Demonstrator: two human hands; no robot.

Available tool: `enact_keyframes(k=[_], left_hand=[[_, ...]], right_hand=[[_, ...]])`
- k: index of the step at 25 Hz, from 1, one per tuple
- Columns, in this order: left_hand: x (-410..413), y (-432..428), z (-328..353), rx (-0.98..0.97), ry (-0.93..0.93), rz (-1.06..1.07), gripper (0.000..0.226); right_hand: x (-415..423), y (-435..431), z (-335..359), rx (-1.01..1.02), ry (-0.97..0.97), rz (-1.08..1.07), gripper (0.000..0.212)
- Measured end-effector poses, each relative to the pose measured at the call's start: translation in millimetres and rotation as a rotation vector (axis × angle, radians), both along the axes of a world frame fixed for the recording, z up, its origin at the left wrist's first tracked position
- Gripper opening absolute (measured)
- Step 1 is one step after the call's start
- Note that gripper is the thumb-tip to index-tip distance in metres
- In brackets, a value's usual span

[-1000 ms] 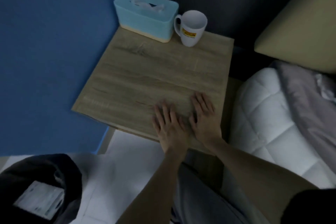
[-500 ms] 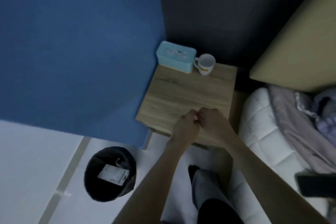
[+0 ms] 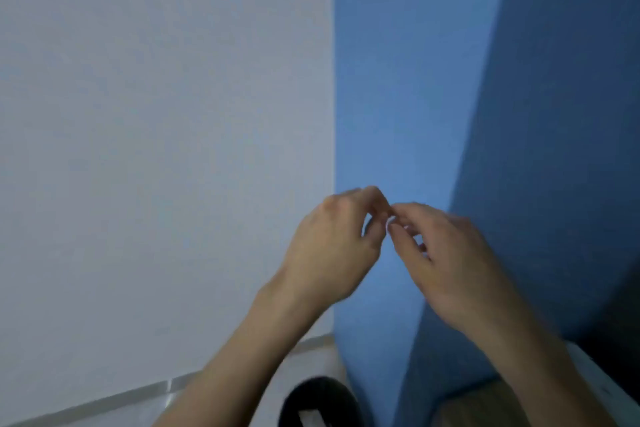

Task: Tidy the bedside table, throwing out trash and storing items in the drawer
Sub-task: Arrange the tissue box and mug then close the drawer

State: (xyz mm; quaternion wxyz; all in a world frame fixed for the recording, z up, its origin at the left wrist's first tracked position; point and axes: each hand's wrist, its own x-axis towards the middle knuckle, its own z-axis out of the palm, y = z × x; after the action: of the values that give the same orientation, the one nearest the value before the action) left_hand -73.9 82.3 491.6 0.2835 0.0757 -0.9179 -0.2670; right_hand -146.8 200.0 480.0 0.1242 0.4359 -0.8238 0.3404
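My left hand (image 3: 332, 246) and my right hand (image 3: 446, 260) are raised in the air in front of the walls, their curled fingertips touching each other. I see nothing held in either hand. Only a wooden corner of the bedside table (image 3: 464, 414) shows at the bottom right, partly behind my right forearm. The rim of the black trash bin (image 3: 318, 399) peeks in at the bottom edge, between my forearms, with a white scrap inside. The tissue box, the mug and the drawer are out of view.
A pale grey wall (image 3: 156, 149) fills the left half and a blue wall (image 3: 398, 97) the right. A white quilted bed edge (image 3: 599, 381) shows at the lower right. A strip of light floor (image 3: 304, 357) runs along the wall base.
The view has swung up from the tabletop to the walls. Both hands left the table's front edge, closed, and rose into the air with fingertips together.
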Motion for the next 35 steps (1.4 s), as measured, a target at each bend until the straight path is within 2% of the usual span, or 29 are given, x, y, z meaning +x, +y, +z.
enact_keyframes(k=[2, 6, 12, 16, 20, 28, 35], left_hand=[[30, -66, 36, -0.071, 0.019, 0.214, 0.027], [80, -189, 89, -0.182, -0.155, 0.564, 0.039], [114, -290, 148, -0.163, -0.391, 0.848, 0.049], [107, -312, 159, -0.196, -0.447, 0.913, 0.055], [98, -324, 163, -0.182, -0.524, 0.869, 0.077], [85, -334, 161, -0.291, -0.634, 0.937, 0.077], [61, -337, 159, -0.345, -0.597, 0.916, 0.072]], right_hand=[[12, -81, 34, 0.019, 0.132, 0.143, 0.035], [42, -230, 90, 0.135, 0.26, 0.218, 0.042], [73, -358, 151, 0.26, 0.28, 0.206, 0.046], [57, -394, 170, 0.281, 0.263, 0.228, 0.05], [41, -404, 170, 0.352, 0.281, 0.261, 0.062], [11, -401, 181, 0.417, 0.32, 0.216, 0.058], [-7, -401, 177, 0.448, 0.299, 0.185, 0.055]])
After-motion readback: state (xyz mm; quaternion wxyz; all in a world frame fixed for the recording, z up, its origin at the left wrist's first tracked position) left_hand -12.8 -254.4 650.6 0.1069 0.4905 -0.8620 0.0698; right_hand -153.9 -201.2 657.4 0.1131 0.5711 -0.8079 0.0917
